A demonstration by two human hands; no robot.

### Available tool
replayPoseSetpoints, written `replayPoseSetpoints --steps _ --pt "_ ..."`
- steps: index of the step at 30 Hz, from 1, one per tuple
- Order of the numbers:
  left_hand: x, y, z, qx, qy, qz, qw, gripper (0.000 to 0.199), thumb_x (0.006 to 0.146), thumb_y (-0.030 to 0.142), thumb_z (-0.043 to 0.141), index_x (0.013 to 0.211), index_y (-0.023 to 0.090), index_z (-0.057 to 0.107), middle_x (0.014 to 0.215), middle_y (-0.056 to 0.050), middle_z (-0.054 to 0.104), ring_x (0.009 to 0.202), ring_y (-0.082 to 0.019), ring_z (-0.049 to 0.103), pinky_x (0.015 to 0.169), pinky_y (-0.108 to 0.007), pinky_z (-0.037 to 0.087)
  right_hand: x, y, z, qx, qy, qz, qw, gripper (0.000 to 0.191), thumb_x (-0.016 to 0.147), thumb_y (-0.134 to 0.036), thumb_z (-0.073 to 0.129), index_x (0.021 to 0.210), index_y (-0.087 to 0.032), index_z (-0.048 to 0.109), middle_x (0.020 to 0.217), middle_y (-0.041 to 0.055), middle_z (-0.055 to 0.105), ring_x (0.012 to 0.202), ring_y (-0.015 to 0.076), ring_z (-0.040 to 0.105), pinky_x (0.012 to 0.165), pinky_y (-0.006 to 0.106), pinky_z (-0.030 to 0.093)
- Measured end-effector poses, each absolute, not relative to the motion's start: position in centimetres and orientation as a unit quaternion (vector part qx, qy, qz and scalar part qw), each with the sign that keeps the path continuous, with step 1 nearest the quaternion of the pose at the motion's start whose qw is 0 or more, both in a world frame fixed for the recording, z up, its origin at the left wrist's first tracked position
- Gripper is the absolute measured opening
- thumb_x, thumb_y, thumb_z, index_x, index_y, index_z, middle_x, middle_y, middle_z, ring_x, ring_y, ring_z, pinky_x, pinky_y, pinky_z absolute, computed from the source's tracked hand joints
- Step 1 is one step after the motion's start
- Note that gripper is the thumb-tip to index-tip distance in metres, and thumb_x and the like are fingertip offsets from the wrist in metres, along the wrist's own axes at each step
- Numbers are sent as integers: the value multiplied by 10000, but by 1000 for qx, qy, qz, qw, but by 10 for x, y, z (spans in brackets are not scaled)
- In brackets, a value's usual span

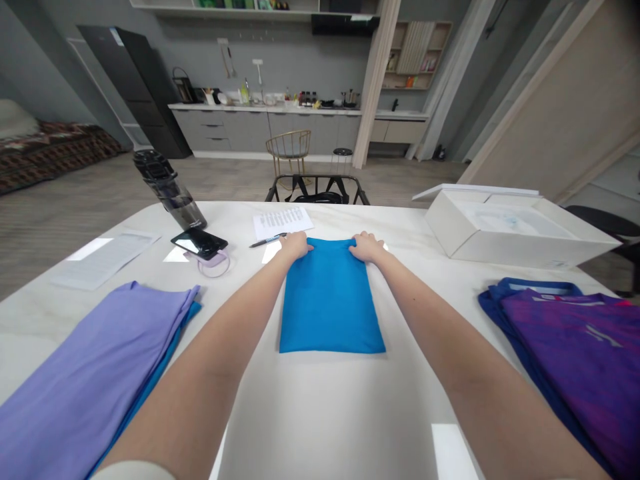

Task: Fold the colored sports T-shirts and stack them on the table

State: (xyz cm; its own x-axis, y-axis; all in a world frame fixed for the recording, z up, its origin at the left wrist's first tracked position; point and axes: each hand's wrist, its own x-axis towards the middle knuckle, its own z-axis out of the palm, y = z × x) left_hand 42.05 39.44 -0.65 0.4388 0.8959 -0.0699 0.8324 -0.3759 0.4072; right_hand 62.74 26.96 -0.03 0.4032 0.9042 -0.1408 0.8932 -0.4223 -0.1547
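A bright blue cloth [330, 300], folded into a near rectangle, lies flat on the white table [335, 413]. My left hand [296, 247] is closed on its far left corner, thumb on top of the fabric. At the far right corner my right hand [367, 247] pinches the cloth in the same way. The edge nearest me lies loose and straight. To the left is a stack with a lavender garment [105, 367] on top and blue fabric beneath. On the right a purple shirt [585, 353] lies folded over dark blue fabric.
An open white box [520, 243] stands at the back right. A dark bottle [173, 193], a phone [199, 243] with a lilac strap, a pen [267, 240] and printed sheets [283, 223] are at the back left and centre. Beyond the table stands a black-framed chair [317, 190].
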Motion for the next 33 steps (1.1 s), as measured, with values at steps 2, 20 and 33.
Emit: replayPoseSetpoints --steps 2,20,33 --pt "421 391 -4 825 529 63 190 272 751 357 800 894 162 675 1125 -227 702 1260 -463 532 1093 -648 293 625 269 -1 -833 -545 89 46 403 936 -376 548 1282 -185 626 1394 179 529 1300 369 459 1034 596 401" --pt "330 241 177 892 368 256 63 297 961 211 433 1151 246 659 1151 -100 724 1076 -291 663 870 -369 491 537 109 179 -765 -570 -132 269 245 999 -253 502 1147 -218 694 1132 90 710 1069 293 587 870 390 461" --pt "343 74 287 890 153 412 123 244 941 340 538 1026 190 710 995 -72 736 921 -229 641 832 -321 454 538 -114 288 -747 -497 -295 329 292 1001 -243 448 1182 -202 674 1182 117 683 1108 323 539 937 459 419"
